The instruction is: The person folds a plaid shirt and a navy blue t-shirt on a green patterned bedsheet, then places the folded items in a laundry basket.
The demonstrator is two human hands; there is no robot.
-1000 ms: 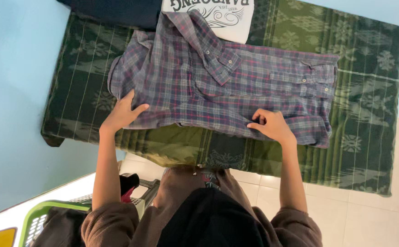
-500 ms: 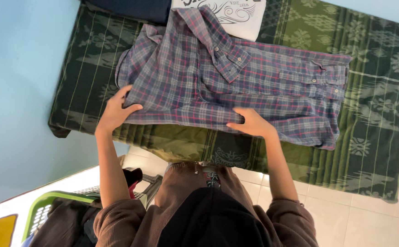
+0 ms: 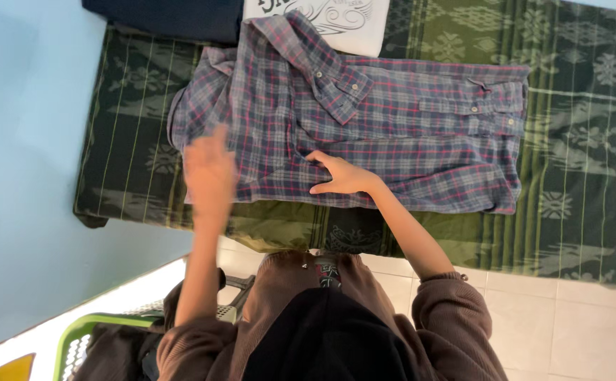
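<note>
A pale blue wall and a white tile floor (image 3: 569, 310) sit around a low bed with a dark green patterned cover (image 3: 576, 141). On it, near the front edge, lies a purple and red checked shirt (image 3: 407, 134), spread flat with the collar up and one sleeve folded across. A white printed top (image 3: 350, 21) and a dark blue cloth (image 3: 167, 14) lie at the back edge. The right hand (image 3: 340, 176) presses flat and open on the shirt's middle. The left hand (image 3: 209, 169) is blurry, open, above the shirt's left side. Best to keep the middle pinned and smooth the cloth flat.
</note>
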